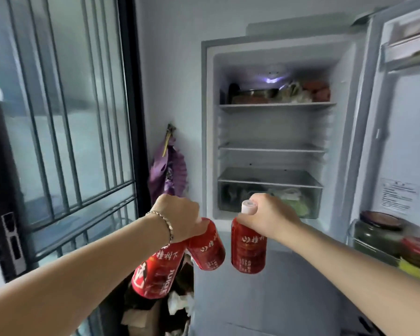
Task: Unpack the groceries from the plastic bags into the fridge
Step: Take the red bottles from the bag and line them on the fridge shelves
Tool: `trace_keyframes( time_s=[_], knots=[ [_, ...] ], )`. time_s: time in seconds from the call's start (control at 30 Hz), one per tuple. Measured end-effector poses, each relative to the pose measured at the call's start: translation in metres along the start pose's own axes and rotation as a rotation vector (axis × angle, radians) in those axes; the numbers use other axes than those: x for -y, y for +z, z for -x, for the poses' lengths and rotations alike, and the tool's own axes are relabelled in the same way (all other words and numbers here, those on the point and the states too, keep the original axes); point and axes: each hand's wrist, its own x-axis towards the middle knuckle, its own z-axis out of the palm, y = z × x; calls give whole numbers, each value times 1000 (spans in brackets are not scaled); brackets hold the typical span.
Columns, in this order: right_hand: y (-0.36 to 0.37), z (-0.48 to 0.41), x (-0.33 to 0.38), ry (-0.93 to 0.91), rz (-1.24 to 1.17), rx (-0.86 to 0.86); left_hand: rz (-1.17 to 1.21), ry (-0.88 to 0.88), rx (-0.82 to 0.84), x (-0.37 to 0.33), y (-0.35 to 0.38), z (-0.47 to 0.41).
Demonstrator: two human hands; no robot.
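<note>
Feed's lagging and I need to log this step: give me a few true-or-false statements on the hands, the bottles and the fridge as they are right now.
1. The left hand grips two red juice bottles. True.
2. The right hand holds nothing. False: it grips a third red juice bottle by the neck, just under the white cap.
3. The fridge door stands open. True.
4. The fridge's top shelf is bare. False: food and a metal dish sit on it.
5. The crisper drawer at the bottom has green produce in it. True.
</note>
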Motion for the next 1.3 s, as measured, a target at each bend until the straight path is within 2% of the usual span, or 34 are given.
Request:
trace_keyframes(
  time_s=[0.17, 0.33, 0.47, 0.63, 0.73, 0.87, 1.17, 1.3],
  knots=[
    [7, -102, -54, 70, 55, -91, 27, 40, -60, -11, 26, -121],
    [3, -208, -104, 113, 87, -211, 48, 7, -99, -25, 39, -236],
    [0, -291, -134, 191, 2, -316, 33, 15, -131, -23, 45, -308],
    [25, -369, -170, 249, -116, -355, -3, 83, -142, -21, 67, -381],
    [45, -394, -182, 242, -142, -408, -3, 138, -130, -18, 81, -412],
    [65, -409, -187, 135, -160, -492, 20, 179, -145, -10, 92, -445],
    [69, -425, -189, 184, 105, -434, 83, 306, -159, -13, 110, -473],
    [66, -438, -192, 280, 108, -370, 99, 302, -156, -16, 111, -479]
  ],
)
